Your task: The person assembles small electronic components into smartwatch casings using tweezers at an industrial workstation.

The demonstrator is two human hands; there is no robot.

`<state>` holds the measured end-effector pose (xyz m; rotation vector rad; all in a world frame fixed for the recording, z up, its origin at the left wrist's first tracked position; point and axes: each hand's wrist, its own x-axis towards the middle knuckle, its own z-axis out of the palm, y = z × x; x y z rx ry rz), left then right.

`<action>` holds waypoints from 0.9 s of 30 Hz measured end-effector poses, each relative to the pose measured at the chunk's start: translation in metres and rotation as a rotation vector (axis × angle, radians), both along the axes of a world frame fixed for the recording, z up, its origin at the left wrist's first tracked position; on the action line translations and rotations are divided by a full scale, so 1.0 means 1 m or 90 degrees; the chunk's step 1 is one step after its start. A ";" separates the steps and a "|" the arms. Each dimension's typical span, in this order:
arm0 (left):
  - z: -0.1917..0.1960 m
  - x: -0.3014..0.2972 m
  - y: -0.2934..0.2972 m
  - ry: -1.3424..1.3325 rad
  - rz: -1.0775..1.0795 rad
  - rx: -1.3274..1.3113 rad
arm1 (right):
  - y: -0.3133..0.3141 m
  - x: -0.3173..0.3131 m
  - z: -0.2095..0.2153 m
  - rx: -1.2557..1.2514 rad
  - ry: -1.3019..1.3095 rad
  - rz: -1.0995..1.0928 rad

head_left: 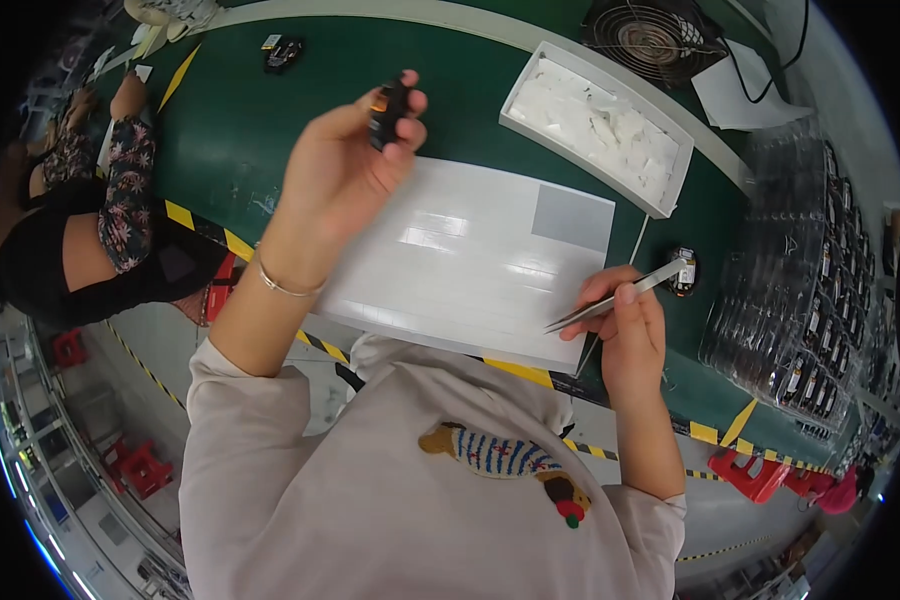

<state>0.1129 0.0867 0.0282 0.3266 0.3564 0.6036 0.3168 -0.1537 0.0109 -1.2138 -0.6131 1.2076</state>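
Observation:
My left hand (355, 165) is closed round a small black device (389, 112) with an orange patch, lifted above the far left corner of a glossy white sheet (420, 270). Between the fingers of my right hand (625, 325) is a pair of metal tweezers (620, 293), its points directed left over the sheet's near right part. A second black device (683, 272) with a pale label lies on the green table, just beyond the tweezers' rear end. The sheet carries a grey rectangle (573, 216) at its far right.
A white box (595, 125) holding crumpled white scraps sits at the back, near a black fan (650, 38). Stacked clear trays (800, 280) with small devices stand right. Another black device (283, 53) lies far left. A co-worker's floral sleeve (127, 195) rests at the left edge.

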 end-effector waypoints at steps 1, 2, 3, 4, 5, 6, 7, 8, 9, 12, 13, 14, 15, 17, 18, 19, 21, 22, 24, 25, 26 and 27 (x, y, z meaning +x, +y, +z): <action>-0.006 0.006 -0.003 0.001 -0.011 0.008 | 0.000 0.001 -0.001 -0.001 0.005 0.026; 0.000 0.013 -0.014 0.090 0.000 0.051 | -0.001 0.001 -0.002 -0.003 0.002 0.024; 0.004 0.019 -0.021 0.130 -0.016 0.076 | 0.001 0.000 -0.001 0.002 0.023 0.025; 0.007 0.025 -0.026 0.168 -0.035 0.100 | 0.001 0.000 -0.001 0.005 0.043 0.023; 0.009 0.032 -0.030 0.221 -0.058 0.120 | 0.001 0.006 0.002 -0.010 0.042 0.010; 0.008 0.038 -0.033 0.218 -0.060 0.113 | 0.005 0.011 0.006 -0.004 0.026 -0.027; 0.006 0.043 -0.036 0.229 -0.104 0.147 | 0.008 0.017 0.009 0.001 0.010 -0.064; 0.005 0.051 -0.037 0.233 -0.149 0.184 | 0.011 0.025 0.011 0.016 -0.008 -0.085; 0.005 0.059 -0.040 0.248 -0.168 0.203 | 0.013 0.035 0.010 0.014 -0.054 -0.097; 0.005 0.075 -0.049 0.277 -0.232 0.219 | 0.019 0.053 0.010 0.015 -0.135 -0.112; 0.002 0.081 -0.051 0.300 -0.245 0.217 | 0.022 0.055 0.013 0.013 -0.163 -0.092; -0.004 0.081 -0.051 0.297 -0.248 0.213 | 0.025 0.058 0.015 0.012 -0.190 -0.070; -0.011 0.081 -0.051 0.284 -0.269 0.244 | 0.028 0.062 0.016 -0.003 -0.191 -0.040; -0.016 0.081 -0.053 0.270 -0.289 0.271 | 0.033 0.074 0.021 -0.038 -0.193 0.015; -0.015 0.082 -0.056 0.293 -0.286 0.320 | 0.035 0.078 0.023 -0.068 -0.193 0.069; -0.015 0.083 -0.059 0.316 -0.283 0.370 | 0.038 0.079 0.026 -0.084 -0.199 0.080; -0.016 0.086 -0.060 0.323 -0.274 0.364 | 0.044 0.085 0.025 -0.095 -0.189 0.098; -0.017 0.087 -0.060 0.328 -0.266 0.362 | 0.046 0.087 0.025 -0.103 -0.181 0.112; -0.016 0.087 -0.060 0.327 -0.268 0.355 | 0.044 0.090 0.024 -0.084 -0.185 0.116; -0.015 0.087 -0.060 0.324 -0.269 0.350 | 0.043 0.092 0.024 -0.063 -0.192 0.119; -0.015 0.086 -0.059 0.326 -0.268 0.348 | 0.040 0.095 0.025 -0.055 -0.186 0.109; -0.015 0.085 -0.057 0.307 -0.269 0.322 | 0.035 0.098 0.028 -0.048 -0.180 0.098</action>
